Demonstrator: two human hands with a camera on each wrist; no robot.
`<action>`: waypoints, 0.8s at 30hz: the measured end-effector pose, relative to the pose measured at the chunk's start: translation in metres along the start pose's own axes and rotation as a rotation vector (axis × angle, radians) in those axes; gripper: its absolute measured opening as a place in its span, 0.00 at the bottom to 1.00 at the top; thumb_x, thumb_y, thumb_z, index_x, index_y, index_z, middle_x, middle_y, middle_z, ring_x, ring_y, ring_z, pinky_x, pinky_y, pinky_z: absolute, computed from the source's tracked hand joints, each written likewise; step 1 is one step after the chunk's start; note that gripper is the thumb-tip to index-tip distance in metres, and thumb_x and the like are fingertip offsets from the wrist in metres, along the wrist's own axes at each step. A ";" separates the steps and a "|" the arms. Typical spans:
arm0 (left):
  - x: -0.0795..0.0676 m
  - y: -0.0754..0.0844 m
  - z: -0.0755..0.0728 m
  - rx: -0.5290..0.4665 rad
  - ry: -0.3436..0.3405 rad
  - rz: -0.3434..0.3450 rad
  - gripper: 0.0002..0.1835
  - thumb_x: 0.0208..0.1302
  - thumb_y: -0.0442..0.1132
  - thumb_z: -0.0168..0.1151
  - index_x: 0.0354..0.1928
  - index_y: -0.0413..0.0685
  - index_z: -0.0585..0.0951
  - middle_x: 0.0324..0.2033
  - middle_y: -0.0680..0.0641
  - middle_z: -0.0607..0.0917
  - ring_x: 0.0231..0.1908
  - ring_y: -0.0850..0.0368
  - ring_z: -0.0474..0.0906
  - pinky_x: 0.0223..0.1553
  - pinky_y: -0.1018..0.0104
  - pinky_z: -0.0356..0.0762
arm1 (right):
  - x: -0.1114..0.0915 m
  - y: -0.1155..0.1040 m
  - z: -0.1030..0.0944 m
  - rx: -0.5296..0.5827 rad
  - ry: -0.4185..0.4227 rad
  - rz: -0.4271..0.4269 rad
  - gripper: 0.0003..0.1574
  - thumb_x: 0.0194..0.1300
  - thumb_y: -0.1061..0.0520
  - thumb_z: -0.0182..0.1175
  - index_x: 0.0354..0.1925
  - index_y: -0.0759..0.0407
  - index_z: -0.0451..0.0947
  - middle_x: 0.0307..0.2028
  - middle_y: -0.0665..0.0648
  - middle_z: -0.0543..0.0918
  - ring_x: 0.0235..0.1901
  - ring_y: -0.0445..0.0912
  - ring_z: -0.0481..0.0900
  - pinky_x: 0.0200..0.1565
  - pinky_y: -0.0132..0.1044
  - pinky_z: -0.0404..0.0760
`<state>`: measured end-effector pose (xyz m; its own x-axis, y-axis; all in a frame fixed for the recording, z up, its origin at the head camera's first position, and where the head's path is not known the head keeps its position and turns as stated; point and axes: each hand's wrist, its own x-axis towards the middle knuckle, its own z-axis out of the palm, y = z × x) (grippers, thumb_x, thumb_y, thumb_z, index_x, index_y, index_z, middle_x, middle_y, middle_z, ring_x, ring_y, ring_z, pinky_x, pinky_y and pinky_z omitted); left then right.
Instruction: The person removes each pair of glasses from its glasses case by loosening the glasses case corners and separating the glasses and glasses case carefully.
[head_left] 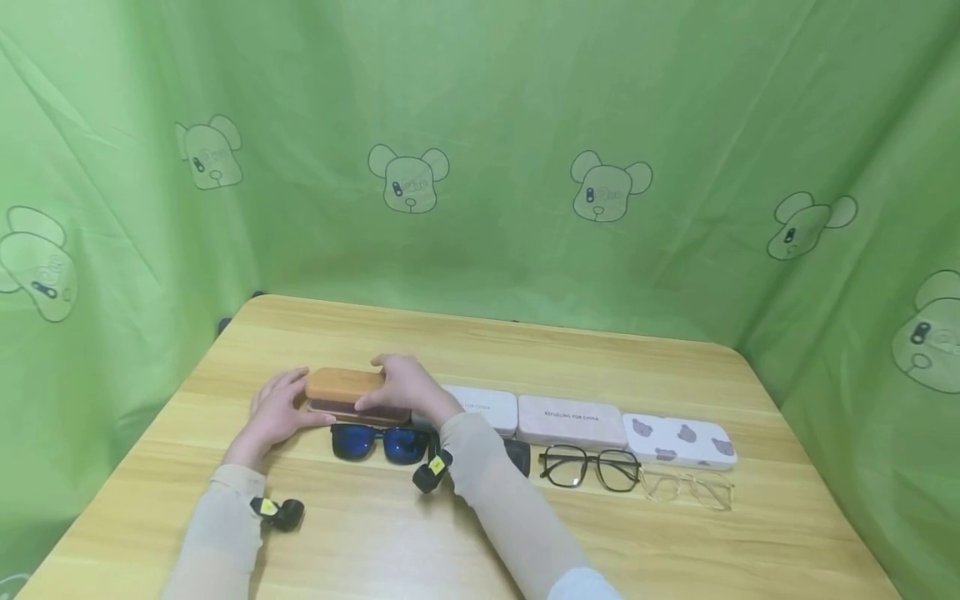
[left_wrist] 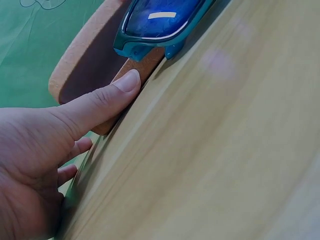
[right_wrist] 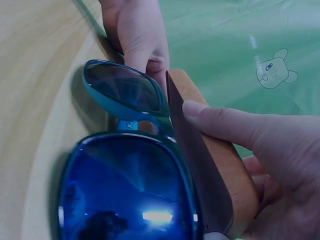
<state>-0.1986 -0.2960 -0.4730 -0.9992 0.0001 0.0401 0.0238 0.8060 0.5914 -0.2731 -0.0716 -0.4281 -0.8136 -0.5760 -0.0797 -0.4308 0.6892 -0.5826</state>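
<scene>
An orange-brown glasses case [head_left: 341, 385] lies at the left end of a row of cases, its lid raised and its dark lining showing. My right hand [head_left: 411, 390] grips the lid at its right part, thumb in front along the lid's edge in the right wrist view. At the case's left end, my left hand [head_left: 276, 414] holds the base, and its thumb [left_wrist: 107, 100] presses the front wall. Blue-lensed sunglasses [head_left: 405, 446] stand on the table just in front of the case. In the right wrist view their mirrored lenses [right_wrist: 125, 195] overlap part of the case.
To the right follow a white case [head_left: 491, 407], a pale pink case [head_left: 572, 421] and a white case with bear-like patches [head_left: 678, 440]. Before them lie dark glasses [head_left: 519, 457] partly behind the right sleeve, black-framed glasses [head_left: 592, 459] and thin pale-framed glasses [head_left: 686, 477]. Green curtains surround the table.
</scene>
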 end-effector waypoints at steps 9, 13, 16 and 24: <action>0.001 0.000 0.000 0.013 -0.008 0.000 0.51 0.47 0.58 0.74 0.69 0.37 0.65 0.72 0.32 0.58 0.70 0.26 0.46 0.69 0.29 0.39 | -0.005 -0.007 0.007 -0.177 0.029 -0.025 0.55 0.44 0.39 0.77 0.66 0.58 0.69 0.56 0.57 0.83 0.54 0.48 0.81 0.60 0.36 0.77; 0.000 0.000 0.000 0.024 -0.002 0.008 0.51 0.48 0.58 0.73 0.69 0.36 0.65 0.72 0.31 0.58 0.70 0.26 0.47 0.69 0.29 0.39 | -0.007 -0.008 0.010 -0.218 0.048 -0.042 0.54 0.44 0.39 0.77 0.65 0.59 0.70 0.54 0.57 0.84 0.53 0.48 0.82 0.59 0.36 0.78; 0.000 0.000 0.001 0.027 0.000 0.011 0.51 0.48 0.57 0.73 0.68 0.36 0.65 0.71 0.31 0.59 0.70 0.26 0.47 0.68 0.29 0.40 | -0.007 -0.008 0.012 -0.250 0.064 -0.053 0.53 0.44 0.39 0.77 0.64 0.59 0.71 0.52 0.56 0.85 0.51 0.48 0.83 0.57 0.35 0.80; 0.000 0.002 -0.001 0.029 -0.003 0.004 0.51 0.48 0.58 0.73 0.68 0.35 0.66 0.71 0.31 0.59 0.70 0.26 0.48 0.68 0.28 0.41 | -0.008 -0.008 0.016 -0.302 0.095 -0.075 0.49 0.42 0.39 0.78 0.60 0.58 0.75 0.46 0.54 0.87 0.44 0.45 0.84 0.52 0.33 0.81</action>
<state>-0.1987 -0.2952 -0.4707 -0.9992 0.0049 0.0400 0.0267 0.8228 0.5676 -0.2570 -0.0800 -0.4360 -0.8021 -0.5960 0.0388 -0.5755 0.7539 -0.3168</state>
